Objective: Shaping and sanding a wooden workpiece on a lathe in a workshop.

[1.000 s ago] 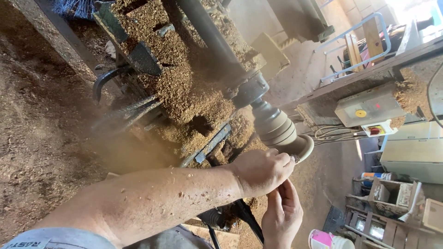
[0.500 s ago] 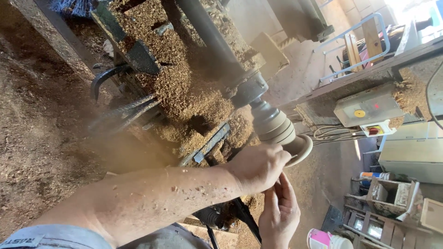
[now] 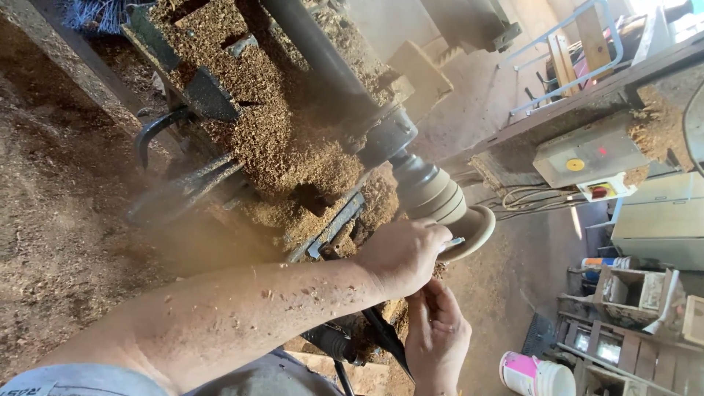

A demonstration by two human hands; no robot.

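**A:** What occupied the centre of the frame?

**B:** A wood lathe buried in sawdust, running from the upper left toward the centre right. A turned wooden workpiece, ribbed along its body and flaring to a disc at its lower end, was mounted on the spindle just right of centre.

**A:** And the hands?

**B:** The left hand, its forearm flecked with shavings and crossing from the lower left, was curled closed around a thin metal tool, whose tip showed beside the knuckles, touching the rim of the disc. The right hand lay just beneath it, at the lower centre, fingers bent loosely upward toward the left hand; whether it gripped anything could not be told.

**A:** What lay around them?

**B:** A dark handle stood below the left wrist. At the right stood a grey switch box with a yellow button, with cables looping beneath it. A white bucket with a pink band sat at the lower right, near wooden shelving.
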